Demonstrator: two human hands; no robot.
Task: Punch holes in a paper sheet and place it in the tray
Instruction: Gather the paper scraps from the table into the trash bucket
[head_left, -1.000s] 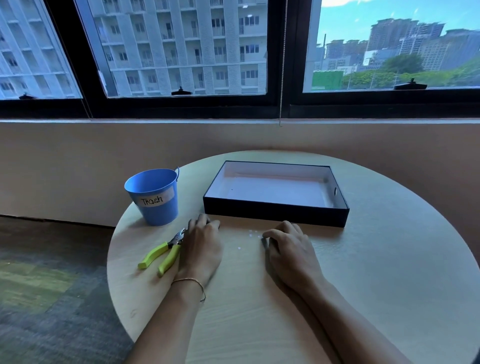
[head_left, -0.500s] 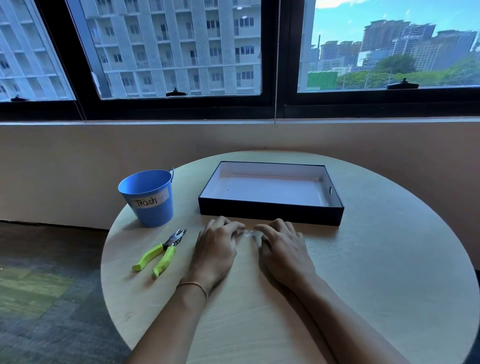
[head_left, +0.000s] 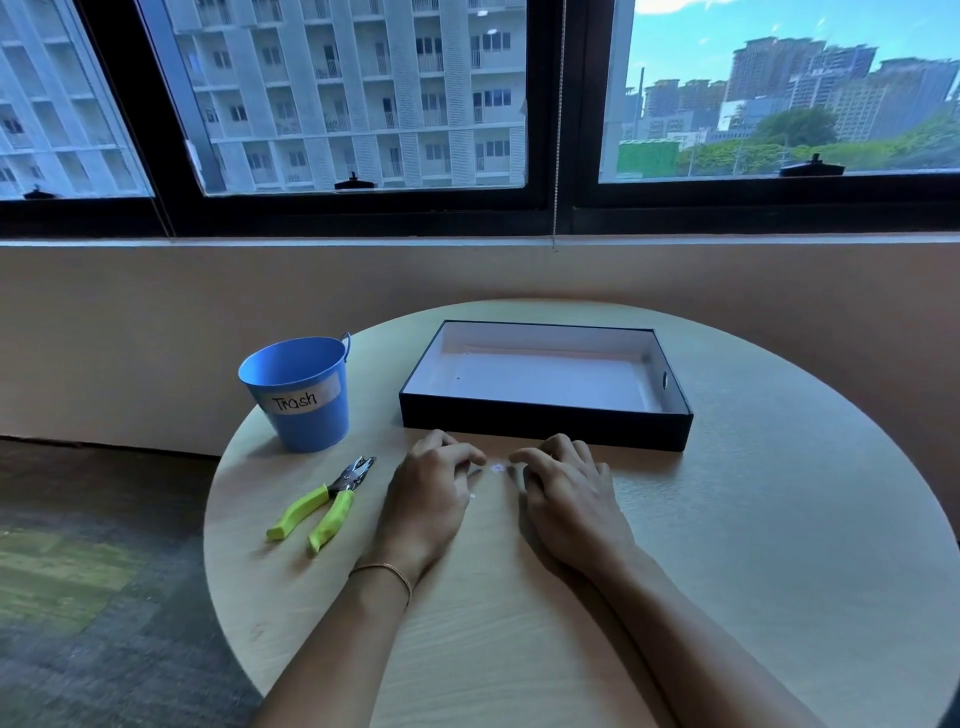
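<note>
paper dots (head_left: 497, 467) lie on the table (head_left: 779, 545) right between the hands, equally near both. left hand (head_left: 434, 493) and right hand (head_left: 569, 499) have fingers curled, tips down, gripping nothing visible. tray (head_left: 545, 427) just beyond holds what looks like the white sheet (head_left: 545, 376). trash bucket (head_left: 306, 415) sits left, contents hidden.

Your round, pale wood table (head_left: 779, 571) sits low at 6 o'clock. At 12 o'clock, black-framed windows (head_left: 363, 93) let in bright daylight, with apartment blocks and blue sky outside; a thin blind cord (head_left: 559, 130) hangs between the panes. A plain beige wall (head_left: 156, 332) runs beneath the sill. Grey and green carpet (head_left: 78, 597) lies at 8 o'clock.
</note>
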